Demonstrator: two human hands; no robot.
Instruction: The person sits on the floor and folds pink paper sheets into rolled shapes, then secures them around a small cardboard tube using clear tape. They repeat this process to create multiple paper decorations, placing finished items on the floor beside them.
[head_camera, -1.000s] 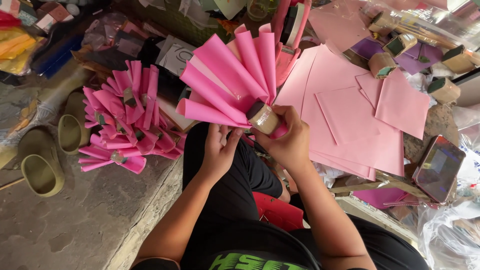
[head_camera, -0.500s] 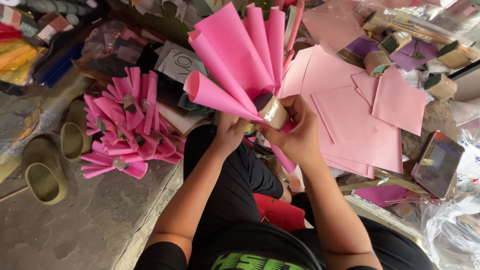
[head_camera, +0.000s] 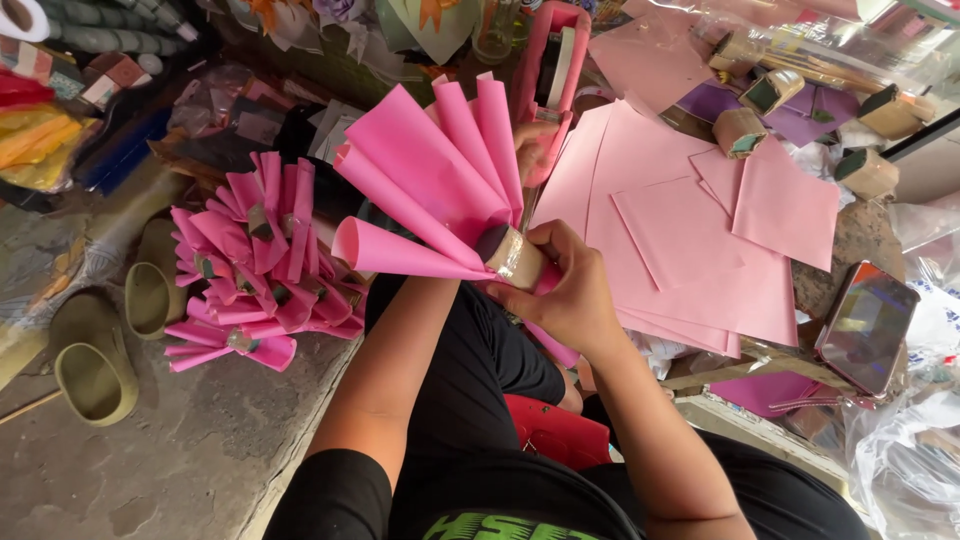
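Observation:
I hold a fan of rolled pink paper cones (head_camera: 430, 190) above my lap. Brown tape (head_camera: 512, 257) binds their narrow ends together. My right hand (head_camera: 572, 295) grips this taped base from below. My left arm passes under the cones, and my left hand (head_camera: 532, 145) shows only partly behind them. It rests against the pink tape dispenser (head_camera: 560, 60). The cones hide its fingers, so whether it holds anything is unclear.
A heap of finished pink cone bundles (head_camera: 260, 270) lies to my left. Flat pink sheets (head_camera: 680, 220) are spread on the right, with tape rolls (head_camera: 740, 130) beyond and a phone (head_camera: 868, 325) near the edge. Green sandals (head_camera: 95, 365) sit on the concrete floor.
My left hand has left the taped base and reached up behind the cones to the tape dispenser. The fan has tilted to the left, held now only by my right hand.

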